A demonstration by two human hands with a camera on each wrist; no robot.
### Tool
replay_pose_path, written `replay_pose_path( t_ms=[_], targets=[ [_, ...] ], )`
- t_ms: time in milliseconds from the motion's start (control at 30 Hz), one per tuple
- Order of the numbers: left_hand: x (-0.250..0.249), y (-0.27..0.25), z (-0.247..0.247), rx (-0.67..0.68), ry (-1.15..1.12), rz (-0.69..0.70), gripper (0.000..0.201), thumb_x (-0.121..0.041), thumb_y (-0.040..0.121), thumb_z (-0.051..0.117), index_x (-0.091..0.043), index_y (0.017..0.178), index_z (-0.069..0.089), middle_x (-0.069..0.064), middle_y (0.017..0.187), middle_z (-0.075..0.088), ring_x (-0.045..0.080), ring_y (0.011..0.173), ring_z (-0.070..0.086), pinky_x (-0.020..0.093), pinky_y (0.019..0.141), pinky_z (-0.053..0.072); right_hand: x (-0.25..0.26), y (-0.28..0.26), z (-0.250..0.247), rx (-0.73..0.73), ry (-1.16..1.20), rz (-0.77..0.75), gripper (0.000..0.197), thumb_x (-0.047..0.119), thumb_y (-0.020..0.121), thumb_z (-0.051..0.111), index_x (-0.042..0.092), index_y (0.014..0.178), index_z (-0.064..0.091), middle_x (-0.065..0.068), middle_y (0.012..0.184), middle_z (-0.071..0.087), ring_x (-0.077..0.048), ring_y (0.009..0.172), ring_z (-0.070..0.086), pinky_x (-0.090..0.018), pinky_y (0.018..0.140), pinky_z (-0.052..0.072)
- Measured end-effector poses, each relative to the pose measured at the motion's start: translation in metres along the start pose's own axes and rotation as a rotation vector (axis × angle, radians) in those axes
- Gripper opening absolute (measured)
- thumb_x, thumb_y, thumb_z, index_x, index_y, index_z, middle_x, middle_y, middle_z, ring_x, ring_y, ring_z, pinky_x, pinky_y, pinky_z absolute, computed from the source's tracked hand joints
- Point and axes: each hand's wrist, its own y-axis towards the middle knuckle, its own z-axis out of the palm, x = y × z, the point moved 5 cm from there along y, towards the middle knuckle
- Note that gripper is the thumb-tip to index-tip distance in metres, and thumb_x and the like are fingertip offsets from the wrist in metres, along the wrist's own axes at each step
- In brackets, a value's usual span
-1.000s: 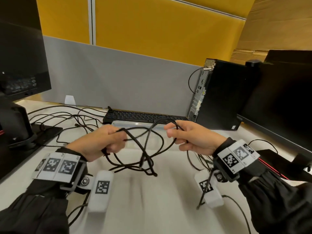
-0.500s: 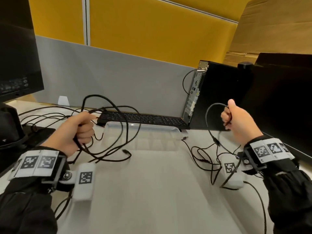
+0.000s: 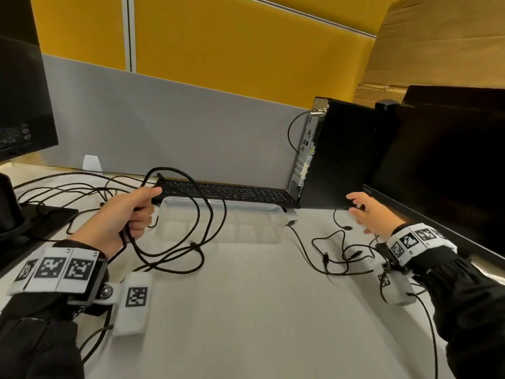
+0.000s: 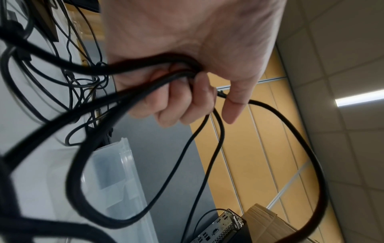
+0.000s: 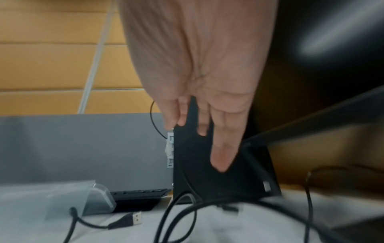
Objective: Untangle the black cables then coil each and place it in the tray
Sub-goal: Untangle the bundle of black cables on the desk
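Observation:
My left hand (image 3: 131,214) (image 4: 187,92) grips a bundle of thick black cable (image 3: 196,222) (image 4: 74,180), held above the table at the left; its loops hang in front of the clear plastic tray (image 3: 270,212) (image 4: 124,164) and sag onto the table. A thinner black cable (image 3: 328,258) (image 5: 178,213) lies loose on the white table at the right, one USB plug (image 5: 133,220) showing. My right hand (image 3: 369,217) (image 5: 207,125) hovers above that cable with fingers spread and holds nothing.
A black keyboard (image 3: 232,191) lies behind the tray. A black computer tower (image 3: 341,154) and a monitor (image 3: 442,170) stand at the right; another monitor (image 3: 19,91) with several thin cables (image 3: 62,187) stands at the left. A grey partition (image 3: 177,132) runs behind.
The two hands pulled apart, separating the tangle. The left hand kept the thick cable bundle. The right hand dropped the thin cable onto the table and opened.

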Motion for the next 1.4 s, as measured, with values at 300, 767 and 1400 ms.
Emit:
replay_pose_path(
  t_ms=[300, 767, 1400],
  targets=[
    [0.0, 0.0, 0.009, 0.013, 0.107, -0.003, 0.041, -0.034, 0.089, 0.055, -0.023, 0.058, 0.031, -0.008, 0.047, 0.022, 0.008, 0.04, 0.018, 0.023, 0.042, 0.014, 0.026, -0.061, 0.03, 0.795, -0.635, 0.099, 0.037, 0.056, 0.084, 0.058, 0.019, 0.083, 0.062, 0.007, 0.082, 0.062, -0.009, 0.059, 0.053, -0.017, 0.055, 0.042],
    [0.0, -0.001, 0.016, 0.016, 0.128, -0.008, 0.042, -0.052, 0.085, 0.053, -0.02, 0.062, 0.037, -0.007, 0.046, 0.023, 0.007, 0.038, 0.019, 0.022, 0.042, 0.016, 0.073, -0.058, -0.013, 0.449, 0.603, -0.11, 0.037, 0.044, 0.091, 0.04, 0.015, 0.068, 0.042, 0.003, 0.06, 0.033, -0.011, 0.052, 0.029, -0.024, 0.055, 0.029],
    [-0.003, -0.01, 0.064, 0.071, 0.133, 0.15, 0.02, -0.029, 0.092, 0.053, -0.013, 0.082, 0.059, -0.01, 0.048, 0.03, 0.007, 0.045, 0.022, 0.017, 0.039, 0.018, 0.063, -0.018, 0.009, 0.349, 0.259, 0.058, 0.028, 0.03, 0.1, 0.035, 0.012, 0.096, 0.058, -0.005, 0.095, 0.058, -0.017, 0.064, 0.057, -0.023, 0.053, 0.046]
  ],
)
